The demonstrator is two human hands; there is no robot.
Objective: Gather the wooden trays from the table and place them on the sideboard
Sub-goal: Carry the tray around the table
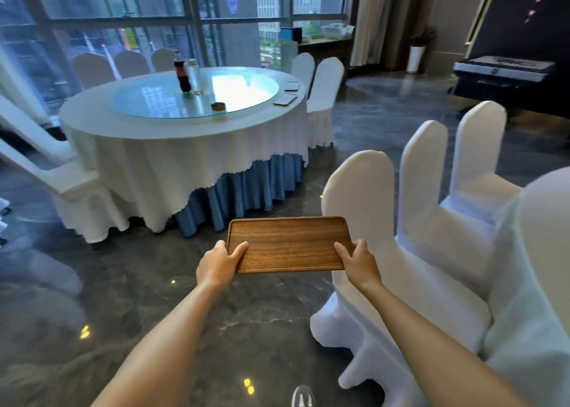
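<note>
The person is carrying a wooden tray (288, 243) level in front of them, above the floor. The left hand (219, 263) and right hand (357, 261) are gripping its two ends, thumbs on top. Keeping it flat and steering clear of the covered chair (364, 187) on the right looks wise. The tray is rectangular, brown-grained, low-rimmed and empty.

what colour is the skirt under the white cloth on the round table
Blue, pleated skirt, seen below the white tablecloth in the head view.
</note>
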